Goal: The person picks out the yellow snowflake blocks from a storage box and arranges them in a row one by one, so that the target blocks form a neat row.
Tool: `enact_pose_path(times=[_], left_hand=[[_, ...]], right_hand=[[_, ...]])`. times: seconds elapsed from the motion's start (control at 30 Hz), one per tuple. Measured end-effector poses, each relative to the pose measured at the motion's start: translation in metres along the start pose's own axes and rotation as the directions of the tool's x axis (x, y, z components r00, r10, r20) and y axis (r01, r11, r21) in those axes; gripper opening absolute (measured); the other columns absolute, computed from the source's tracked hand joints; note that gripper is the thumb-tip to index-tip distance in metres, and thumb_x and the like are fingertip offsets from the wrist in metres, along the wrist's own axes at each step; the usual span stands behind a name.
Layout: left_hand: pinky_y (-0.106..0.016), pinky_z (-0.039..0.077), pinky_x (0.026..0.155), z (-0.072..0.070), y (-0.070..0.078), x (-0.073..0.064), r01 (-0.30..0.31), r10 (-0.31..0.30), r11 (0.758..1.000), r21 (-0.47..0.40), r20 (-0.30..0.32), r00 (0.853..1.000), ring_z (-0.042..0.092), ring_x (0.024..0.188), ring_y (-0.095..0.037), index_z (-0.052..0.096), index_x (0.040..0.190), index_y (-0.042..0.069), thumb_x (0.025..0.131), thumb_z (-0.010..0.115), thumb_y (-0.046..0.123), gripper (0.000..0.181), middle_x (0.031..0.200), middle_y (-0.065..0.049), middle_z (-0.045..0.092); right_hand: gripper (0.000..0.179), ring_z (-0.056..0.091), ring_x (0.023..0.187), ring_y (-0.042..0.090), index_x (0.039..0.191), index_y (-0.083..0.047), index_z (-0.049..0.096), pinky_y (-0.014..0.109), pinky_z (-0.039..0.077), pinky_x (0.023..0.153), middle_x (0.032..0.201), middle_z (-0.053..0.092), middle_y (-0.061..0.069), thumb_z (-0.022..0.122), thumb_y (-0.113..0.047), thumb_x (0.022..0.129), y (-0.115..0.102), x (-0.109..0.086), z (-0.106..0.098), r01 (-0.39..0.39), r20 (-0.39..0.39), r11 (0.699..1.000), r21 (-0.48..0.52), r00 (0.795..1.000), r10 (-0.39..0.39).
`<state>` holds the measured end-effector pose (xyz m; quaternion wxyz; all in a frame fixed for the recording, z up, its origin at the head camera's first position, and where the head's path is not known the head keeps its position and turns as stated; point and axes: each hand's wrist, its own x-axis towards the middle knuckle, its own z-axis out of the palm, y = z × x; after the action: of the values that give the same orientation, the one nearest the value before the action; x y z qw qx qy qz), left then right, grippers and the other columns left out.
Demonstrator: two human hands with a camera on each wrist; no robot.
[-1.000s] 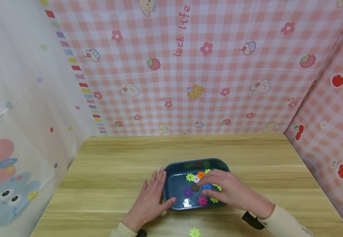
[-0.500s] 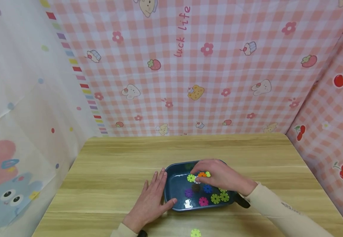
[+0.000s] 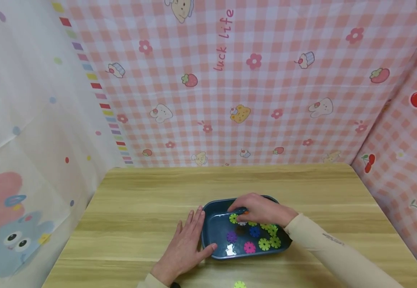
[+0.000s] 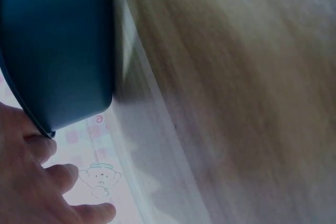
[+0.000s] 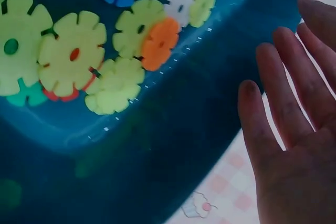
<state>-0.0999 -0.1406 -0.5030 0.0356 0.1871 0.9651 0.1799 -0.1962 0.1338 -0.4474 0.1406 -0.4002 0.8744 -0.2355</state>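
Note:
A dark blue rectangular box (image 3: 213, 228) holds several flower-shaped notched plastic discs. Among these are a purple disc (image 3: 231, 237), a pink disc (image 3: 249, 247), a blue disc (image 3: 254, 231) and several lime discs (image 3: 264, 244). My left hand (image 3: 184, 246) rests against the box's left end, its fingers extended along the side and the thumb at the near corner. Over the far part of the box is my right hand (image 3: 260, 209). In the right wrist view, its fingers (image 5: 283, 98) extend apart from the orange disc (image 5: 160, 44) and white disc (image 5: 180, 5), with no disc seen between them.
One lime disc (image 3: 240, 284) lies on the wooden table (image 3: 140, 200) at the front edge of the view. Behind the table hangs a pink checked cloth (image 3: 212, 92), with a white patterned cloth (image 3: 50, 140) on the left.
My right hand has moved from the right part of the box leftward to its far side, uncovering lime discs on the right. The left hand stays at the box's left end.

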Motion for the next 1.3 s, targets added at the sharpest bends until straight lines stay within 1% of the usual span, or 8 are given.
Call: enact_pose_path(times=[0.1, 0.23, 0.33, 0.43, 0.67, 0.87, 1.13, 1.3], left_hand=[[-0.068, 0.022, 0.119, 0.001, 0.0, 0.0, 0.004, -0.004, 1.0, -0.007, 0.002, 1.0, 0.012, 0.159, -0.032, 0.022, 0.166, 0.009, 0.096, 0.048, 0.074, 0.099, 0.174, -0.004, 0.009], [-0.068, 0.022, 0.119, 0.001, 0.0, 0.0, 0.007, -0.007, 1.0, -0.011, 0.002, 1.0, 0.012, 0.159, -0.031, 0.022, 0.166, 0.009, 0.096, 0.048, 0.075, 0.099, 0.174, -0.003, 0.009], [-0.068, 0.023, 0.119, 0.001, 0.0, 0.0, 0.002, -0.002, 1.0, -0.012, -0.003, 1.0, 0.013, 0.159, -0.032, 0.022, 0.166, 0.009, 0.096, 0.048, 0.074, 0.099, 0.174, -0.004, 0.009], [-0.068, 0.023, 0.119, 0.001, 0.0, -0.001, -0.002, 0.002, 1.0, -0.014, -0.01, 1.0, 0.014, 0.158, -0.032, 0.023, 0.165, 0.008, 0.096, 0.049, 0.073, 0.099, 0.174, -0.004, 0.01], [-0.068, 0.023, 0.119, 0.001, 0.0, -0.001, 0.001, -0.002, 1.0, -0.022, -0.004, 1.0, 0.013, 0.158, -0.032, 0.023, 0.165, 0.008, 0.096, 0.048, 0.073, 0.099, 0.174, -0.004, 0.011], [-0.067, 0.023, 0.119, 0.001, -0.001, -0.001, 0.008, -0.008, 1.0, -0.019, 0.001, 1.0, 0.013, 0.158, -0.032, 0.022, 0.166, 0.008, 0.096, 0.047, 0.074, 0.099, 0.174, -0.004, 0.01], [-0.067, 0.023, 0.119, 0.002, -0.001, -0.001, 0.006, -0.006, 1.0, -0.021, -0.003, 1.0, 0.014, 0.158, -0.032, 0.022, 0.166, 0.008, 0.096, 0.048, 0.074, 0.099, 0.174, -0.004, 0.011], [-0.067, 0.023, 0.119, 0.003, -0.001, 0.0, 0.006, -0.006, 1.0, -0.018, -0.006, 1.0, 0.014, 0.158, -0.032, 0.021, 0.166, 0.008, 0.096, 0.048, 0.074, 0.099, 0.174, -0.004, 0.01]], right_hand=[[0.03, 0.066, 0.117, 0.018, 0.126, -0.012, 0.075, 0.041, 0.054, 0.1, 0.125, 0.073, -0.001, 0.075, -0.017, 0.096, 0.005, 0.004, 0.006, -0.029, 0.036, 0.999, 0.035, 0.999, 0.028], [0.032, 0.067, 0.102, 0.01, 0.127, -0.011, 0.074, 0.034, 0.056, 0.092, 0.126, 0.072, 0.001, 0.076, -0.018, 0.096, 0.011, 0.005, 0.012, -0.063, 0.071, 0.996, 0.071, 0.996, 0.058], [0.033, 0.063, 0.087, 0.004, 0.128, -0.01, 0.074, 0.028, 0.056, 0.083, 0.125, 0.073, 0.004, 0.077, -0.018, 0.095, 0.014, 0.005, 0.015, -0.07, 0.081, 0.993, 0.09, 0.995, 0.063], [0.034, 0.06, 0.083, 0.003, 0.128, -0.009, 0.074, 0.025, 0.055, 0.079, 0.124, 0.073, 0.005, 0.077, -0.017, 0.095, 0.016, 0.005, 0.016, -0.073, 0.081, 0.992, 0.099, 0.995, 0.065], [0.035, 0.06, 0.086, 0.002, 0.128, -0.01, 0.073, 0.026, 0.055, 0.081, 0.126, 0.072, 0.003, 0.078, -0.017, 0.094, 0.021, 0.007, 0.021, -0.08, 0.071, 0.994, 0.08, 0.995, 0.074], [0.034, 0.058, 0.083, 0.005, 0.127, -0.008, 0.074, 0.024, 0.054, 0.077, 0.124, 0.072, 0.002, 0.077, -0.013, 0.094, 0.025, 0.009, 0.029, -0.078, 0.065, 0.994, 0.082, 0.995, 0.073], [0.03, 0.062, 0.097, 0.01, 0.123, -0.01, 0.076, 0.03, 0.056, 0.089, 0.122, 0.07, 0.001, 0.078, -0.01, 0.093, 0.024, 0.01, 0.034, -0.02, 0.05, 1.0, 0.021, 0.999, 0.019], [0.03, 0.063, 0.102, 0.008, 0.122, -0.01, 0.076, 0.032, 0.056, 0.093, 0.12, 0.07, -0.001, 0.078, -0.01, 0.093, 0.024, 0.011, 0.035, 0.006, 0.045, 1.0, 0.009, 0.999, -0.007]])
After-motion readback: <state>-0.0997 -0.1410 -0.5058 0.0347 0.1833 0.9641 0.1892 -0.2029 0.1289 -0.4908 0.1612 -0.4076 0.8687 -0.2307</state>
